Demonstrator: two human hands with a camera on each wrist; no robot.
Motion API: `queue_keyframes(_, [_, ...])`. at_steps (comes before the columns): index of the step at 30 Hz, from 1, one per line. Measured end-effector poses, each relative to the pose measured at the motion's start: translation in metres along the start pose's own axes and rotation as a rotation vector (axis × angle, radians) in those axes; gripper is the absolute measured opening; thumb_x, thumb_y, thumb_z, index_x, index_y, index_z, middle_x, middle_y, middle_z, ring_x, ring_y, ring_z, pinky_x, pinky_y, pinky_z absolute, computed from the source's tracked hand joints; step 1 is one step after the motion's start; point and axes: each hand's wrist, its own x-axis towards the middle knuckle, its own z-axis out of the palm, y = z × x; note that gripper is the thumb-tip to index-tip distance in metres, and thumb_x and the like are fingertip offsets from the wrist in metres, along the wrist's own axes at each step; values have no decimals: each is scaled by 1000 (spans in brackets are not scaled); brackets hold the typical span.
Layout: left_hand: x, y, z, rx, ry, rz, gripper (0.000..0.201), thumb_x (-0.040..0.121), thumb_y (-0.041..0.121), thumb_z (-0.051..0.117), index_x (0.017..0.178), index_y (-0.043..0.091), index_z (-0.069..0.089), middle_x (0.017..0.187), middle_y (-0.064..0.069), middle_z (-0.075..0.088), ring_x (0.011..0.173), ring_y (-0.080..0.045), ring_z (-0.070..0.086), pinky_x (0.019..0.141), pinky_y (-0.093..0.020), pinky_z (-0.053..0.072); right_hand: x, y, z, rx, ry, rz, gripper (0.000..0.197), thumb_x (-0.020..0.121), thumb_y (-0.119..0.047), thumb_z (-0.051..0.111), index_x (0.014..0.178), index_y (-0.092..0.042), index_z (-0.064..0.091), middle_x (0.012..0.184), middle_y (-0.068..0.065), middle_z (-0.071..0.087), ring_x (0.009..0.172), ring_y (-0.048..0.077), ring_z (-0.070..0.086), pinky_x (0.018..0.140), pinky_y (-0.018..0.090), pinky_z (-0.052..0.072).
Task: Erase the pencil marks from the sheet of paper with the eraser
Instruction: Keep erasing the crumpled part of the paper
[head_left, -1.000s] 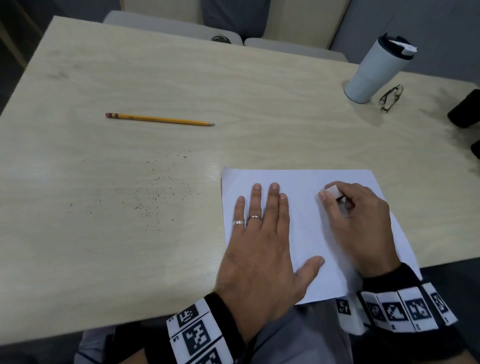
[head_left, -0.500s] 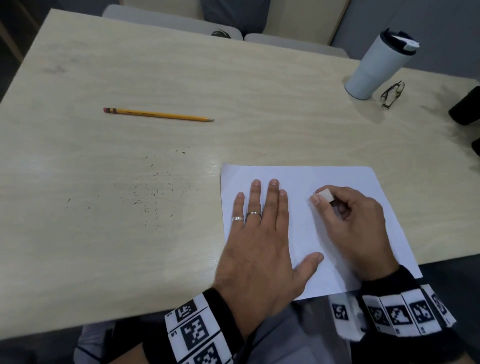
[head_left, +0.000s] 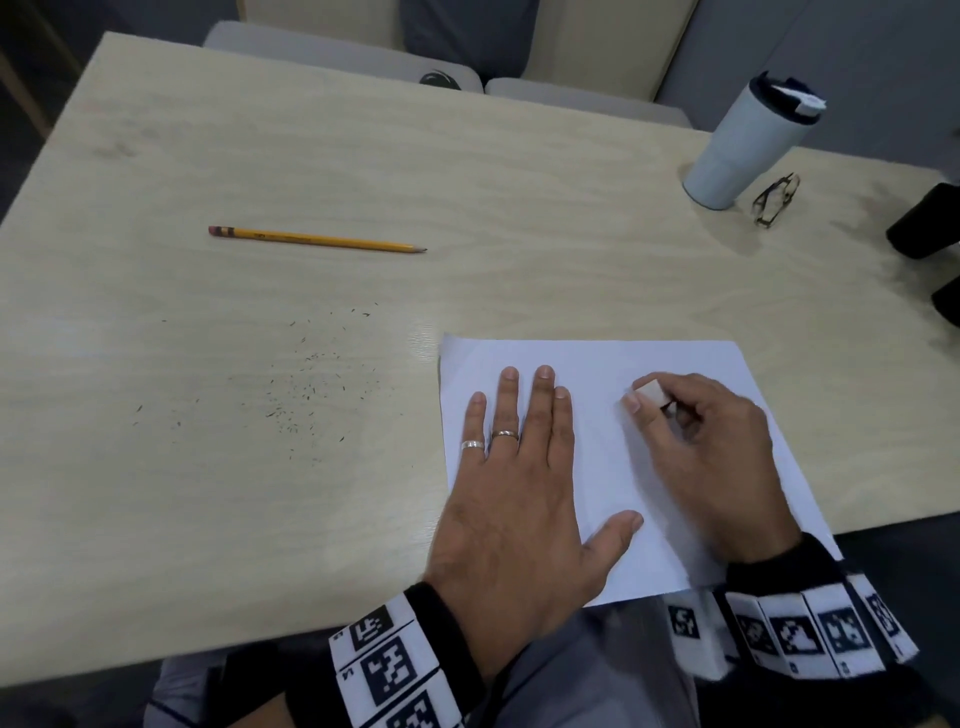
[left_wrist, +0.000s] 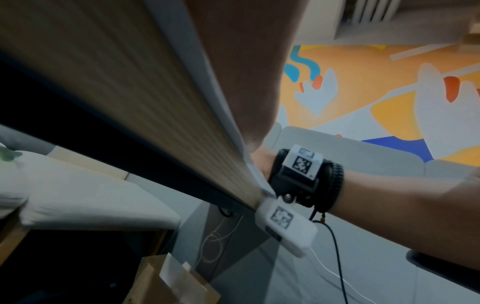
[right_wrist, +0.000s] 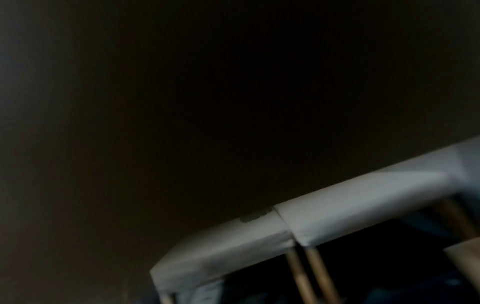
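Note:
A white sheet of paper (head_left: 597, 364) lies at the near edge of the light wooden table (head_left: 363, 156); its near corner hangs past that edge. My left hand (head_left: 519, 467) lies flat on the sheet's left half, fingers straight and pressing it down. My right hand (head_left: 696, 447) grips a small white eraser (head_left: 650, 391) between thumb and fingers, its end down on the paper right of my left fingers. No pencil marks show on the visible paper. The right wrist view is almost wholly dark.
A yellow pencil (head_left: 317, 239) lies on the table at the far left. Dark eraser crumbs (head_left: 311, 384) are scattered left of the sheet. A pale tumbler (head_left: 748, 140) and folded glasses (head_left: 776, 200) stand at the far right. Grey chairs (head_left: 343, 52) line the far side.
My right hand with the eraser has slid a little to the left across the paper, toward my left hand. The left hand has stayed flat on the sheet.

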Motion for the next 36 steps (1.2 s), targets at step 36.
queue_keyframes(36, [1,3,-5,-4,-27,-14,111,94,85,20,167,4,2,175,-15,-10,160,-35,-21,129,-57,-1,-24,7,-19,-109,13,-26,10,97,-19,77,88,-20,75,74,-8,62,75,16,55,70,40,47])
